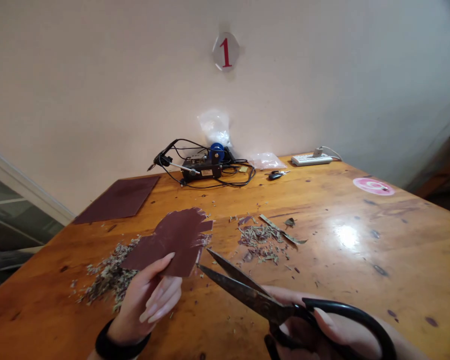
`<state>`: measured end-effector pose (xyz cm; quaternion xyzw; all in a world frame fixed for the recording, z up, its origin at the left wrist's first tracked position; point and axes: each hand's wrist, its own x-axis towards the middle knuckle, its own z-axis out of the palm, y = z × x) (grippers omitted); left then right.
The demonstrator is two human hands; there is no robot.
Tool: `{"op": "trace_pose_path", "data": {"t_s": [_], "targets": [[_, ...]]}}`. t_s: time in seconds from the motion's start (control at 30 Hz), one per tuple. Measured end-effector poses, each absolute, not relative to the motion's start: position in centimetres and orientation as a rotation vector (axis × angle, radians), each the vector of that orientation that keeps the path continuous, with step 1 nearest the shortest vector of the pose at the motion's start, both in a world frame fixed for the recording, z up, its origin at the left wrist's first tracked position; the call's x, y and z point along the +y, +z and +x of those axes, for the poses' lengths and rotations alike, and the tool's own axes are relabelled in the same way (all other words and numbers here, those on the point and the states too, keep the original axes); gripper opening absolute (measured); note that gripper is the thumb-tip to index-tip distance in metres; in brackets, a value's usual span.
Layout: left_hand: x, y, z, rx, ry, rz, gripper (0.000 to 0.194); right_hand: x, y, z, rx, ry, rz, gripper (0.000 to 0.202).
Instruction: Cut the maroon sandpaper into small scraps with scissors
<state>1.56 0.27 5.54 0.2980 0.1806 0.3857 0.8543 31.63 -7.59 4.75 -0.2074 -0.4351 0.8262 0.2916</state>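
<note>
Between the thumb and fingers of my left hand (153, 290) is a piece of dark red-brown sheet (172, 240), with a ragged, notched right edge. My right hand (322, 325) is wrapped round the black handles of large scissors (247, 295). The blades are slightly apart, and their tips are close to the lower right corner of the sheet. Beneath and left of the sheet lies a pile of dry, greyish-green shreds (110, 275). A second heap of shreds (260, 237) with a longer strip is at the middle of the table.
On the wooden table (322, 210), a larger brown sheet (118, 199) lies back left. Along the wall are a black device (200, 169) with cables, clear plastic bags (268, 160), a key (275, 175) and a white power strip (311, 159). A pink round sticker (374, 186) is at right.
</note>
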Motion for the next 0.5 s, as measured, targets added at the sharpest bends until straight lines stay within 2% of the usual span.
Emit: {"op": "trace_pose_path", "data": {"t_s": [0.13,0.27,0.4,0.5], "targets": [[0.22,5.3,1.67,0.392,0.822,0.634,0.079,-7.8,4.45,31.17,-1.067,2.19,-0.358,0.066],[0.04,5.46,1.78,0.398,0.845,0.619,0.074,-7.49,4.61,30.86,-1.086,2.174,-0.319,0.067],[0.01,5.14,1.75,0.333,0.796,0.652,0.08,-7.13,4.82,30.93,-1.113,2.212,-0.292,0.074],[0.12,4.64,1.65,0.315,0.755,0.669,0.078,-7.21,4.77,30.99,-1.095,2.196,-0.357,0.07]]}}
